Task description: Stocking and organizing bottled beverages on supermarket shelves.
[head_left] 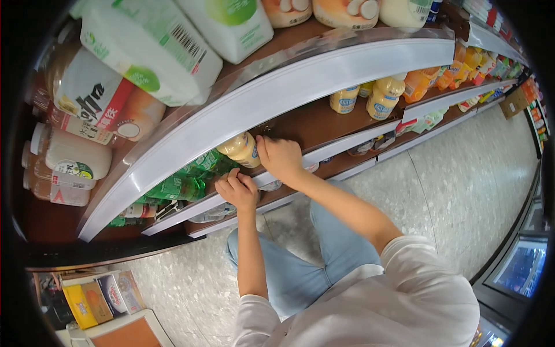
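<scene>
Inside the lower shelf, my right hand [281,157] is closed, its curled fingers against the right side of a squat pale yellow bottle [244,149]. Whether the fingertips grip anything is hidden. Lower and to the left, my left hand [237,189] has its fingers bent in at the shelf's front strip [326,152], close to a green plastic bottle [179,188]. What lies under those fingers cannot be made out. More green bottles [209,163] lie between the left hand and the yellow one, partly covered by the upper shelf.
The upper shelf's white front edge [272,87] curves above my hands. Large white cartons [150,46] and milky bottles [75,153] stand on it. Further right on the lower shelf are two yellow bottles [384,98] and orange drinks [419,84]. Grey tiled floor [457,168] lies below.
</scene>
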A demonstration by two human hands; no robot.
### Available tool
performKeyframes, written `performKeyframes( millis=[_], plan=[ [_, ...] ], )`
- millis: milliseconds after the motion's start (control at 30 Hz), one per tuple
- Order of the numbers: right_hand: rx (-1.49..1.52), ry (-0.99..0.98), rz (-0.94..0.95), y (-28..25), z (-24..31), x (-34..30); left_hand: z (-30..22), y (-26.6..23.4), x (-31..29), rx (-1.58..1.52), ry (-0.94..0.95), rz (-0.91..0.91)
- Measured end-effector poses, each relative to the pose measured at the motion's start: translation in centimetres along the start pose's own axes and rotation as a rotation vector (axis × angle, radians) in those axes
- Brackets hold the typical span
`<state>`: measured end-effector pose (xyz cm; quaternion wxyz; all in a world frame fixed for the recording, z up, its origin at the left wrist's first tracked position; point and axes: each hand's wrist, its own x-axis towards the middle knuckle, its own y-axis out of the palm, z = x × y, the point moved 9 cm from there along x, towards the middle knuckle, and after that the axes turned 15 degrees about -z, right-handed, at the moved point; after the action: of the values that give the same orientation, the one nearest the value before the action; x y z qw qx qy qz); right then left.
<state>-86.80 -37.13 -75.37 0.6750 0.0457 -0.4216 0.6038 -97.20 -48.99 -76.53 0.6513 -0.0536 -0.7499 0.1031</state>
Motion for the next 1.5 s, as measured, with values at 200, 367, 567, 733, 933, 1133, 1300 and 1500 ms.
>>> performKeyframes(
  millis=[200,367,567,733,933,1133,1300,1500],
  plan=[
    [0.059,-0.044,-0.071,0.0,0.7,-0.2,0.6,0.1,-0.5,0.096,-0.046,0.081],
    [0.081,-0.026,-0.109,-0.4,0.5,-0.3,-0.1,1.1,-0.1,0.208,0.02,0.308],
    [0.114,-0.003,-0.113,-1.0,0.3,-0.7,-1.2,0.7,1.8,0.006,-0.083,0.458],
    [0.206,-0.01,-0.073,-1.1,0.2,-0.6,-1.4,0.6,2.3,-0.006,-0.07,0.406],
    [0.395,-0.056,-0.478,-8.9,-2.0,2.8,-0.6,0.2,1.5,0.024,-0.124,0.32],
    [0.195,-0.041,-0.546,-10.7,-4.5,7.3,-0.3,0.1,1.2,-0.041,-0.134,0.266],
    [-0.175,-0.012,-0.382,-7.1,-5.3,8.9,-0.3,0.0,1.2,-0.082,-0.153,0.279],
    [-0.161,0.002,-0.285,-6.5,-5.4,8.9,-0.4,-0.2,1.3,-0.079,-0.146,0.248]
  ],
)
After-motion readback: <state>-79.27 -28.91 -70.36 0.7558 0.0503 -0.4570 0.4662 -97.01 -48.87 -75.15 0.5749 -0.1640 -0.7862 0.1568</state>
